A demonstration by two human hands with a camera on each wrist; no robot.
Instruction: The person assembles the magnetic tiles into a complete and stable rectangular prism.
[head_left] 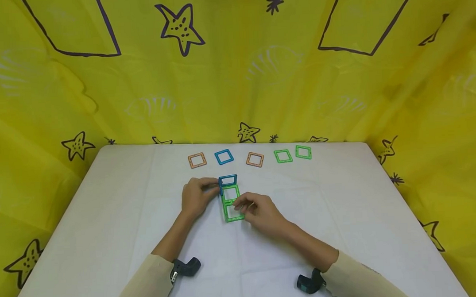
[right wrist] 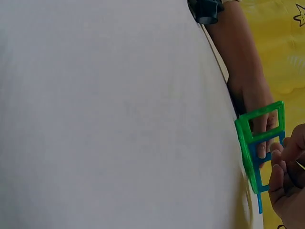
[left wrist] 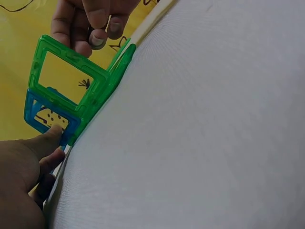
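Note:
A small structure of square magnetic tiles stands on the table, with green tiles (head_left: 235, 219) at the near end and blue tiles (head_left: 228, 176) at the far end. My left hand (head_left: 195, 198) is at its left side, pinching a blue tile (left wrist: 31, 114) with the thumb on its face; some of its fingers are hidden behind. On the right, my right hand (head_left: 265, 214) hovers close beside the near green tile (left wrist: 34, 71), fingers loosely bent. Nothing shows between those fingers in the right wrist view, where the left fingertips appear behind the green frame (right wrist: 243, 138).
Loose tiles lie in a row toward the back: an orange one (head_left: 197, 166), a blue one (head_left: 225, 162), another orange one (head_left: 255, 165) and two green ones (head_left: 284, 161) (head_left: 304, 157). A yellow patterned curtain (head_left: 235, 77) surrounds the white table (head_left: 344, 197) on three sides.

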